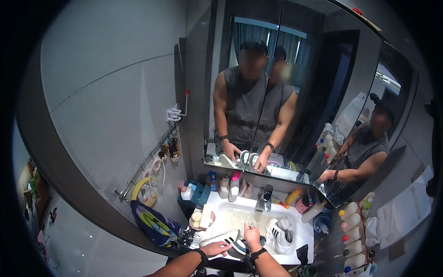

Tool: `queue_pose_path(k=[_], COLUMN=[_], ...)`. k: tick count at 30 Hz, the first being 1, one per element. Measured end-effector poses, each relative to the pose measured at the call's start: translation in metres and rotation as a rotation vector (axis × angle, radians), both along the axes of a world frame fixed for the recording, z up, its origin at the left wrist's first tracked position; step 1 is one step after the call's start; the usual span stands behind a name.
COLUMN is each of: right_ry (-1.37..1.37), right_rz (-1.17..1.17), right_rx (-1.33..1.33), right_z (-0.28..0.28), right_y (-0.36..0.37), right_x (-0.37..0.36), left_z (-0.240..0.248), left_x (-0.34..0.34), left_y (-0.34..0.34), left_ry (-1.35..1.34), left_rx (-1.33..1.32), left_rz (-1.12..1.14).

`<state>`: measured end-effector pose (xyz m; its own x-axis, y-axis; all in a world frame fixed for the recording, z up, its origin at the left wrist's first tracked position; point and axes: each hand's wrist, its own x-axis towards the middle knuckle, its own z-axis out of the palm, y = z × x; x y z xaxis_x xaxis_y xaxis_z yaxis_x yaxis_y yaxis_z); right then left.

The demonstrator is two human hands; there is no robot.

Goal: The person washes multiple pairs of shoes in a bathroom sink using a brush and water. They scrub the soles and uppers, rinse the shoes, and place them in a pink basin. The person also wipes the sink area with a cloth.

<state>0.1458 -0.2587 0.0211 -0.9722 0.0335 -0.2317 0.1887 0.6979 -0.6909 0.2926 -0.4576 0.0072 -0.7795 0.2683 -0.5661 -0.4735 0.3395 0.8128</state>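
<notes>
At the white sink (305, 237), a striped shoe (229, 237) near the front rim

The person's left hand (214, 249) is partly closed on the striped shoe, at the sink's near left. Close beside it, the right hand (252, 235) looks curled; how tightly, and whether it grips anything, cannot be told. A second white shoe (279, 239) sits at the sink's right, and cloudy water (230, 219) lies near the dark tap (267, 198).
</notes>
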Motion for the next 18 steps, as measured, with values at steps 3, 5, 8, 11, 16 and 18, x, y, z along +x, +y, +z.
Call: queue_pose_path(k=[3,5,8,11,16,18], right_ry=[-0.028,-0.004,0.060,0.012,0.003,0.095], right_rz=[-0.052,-0.079,-0.096,-0.118,0.017,0.187], right_rx=[-0.110,-0.173,-0.236,-0.364,-0.540,-0.418], right_z=[0.000,0.000,-0.005,-0.013,-0.004,0.010], right_y=[-0.004,-0.006,-0.017,-0.025,-0.002,0.019], right_x=[0.006,0.013,0.036,0.052,0.058,0.066], left_z=[-0.012,-0.019,-0.025,-0.028,-0.037,-0.041], left_x=[-0.003,-0.008,-0.008,-0.005,-0.006,-0.009], left_y=[0.001,-0.001,-0.006,-0.009,-0.007,-0.010], left_ry=[-0.014,0.008,0.052,0.000,-0.136,-0.130], left_rx=[0.202,0.299,0.223,0.130,0.353,0.314], left_rz=[0.115,0.053,-0.037,-0.072,0.113,0.111])
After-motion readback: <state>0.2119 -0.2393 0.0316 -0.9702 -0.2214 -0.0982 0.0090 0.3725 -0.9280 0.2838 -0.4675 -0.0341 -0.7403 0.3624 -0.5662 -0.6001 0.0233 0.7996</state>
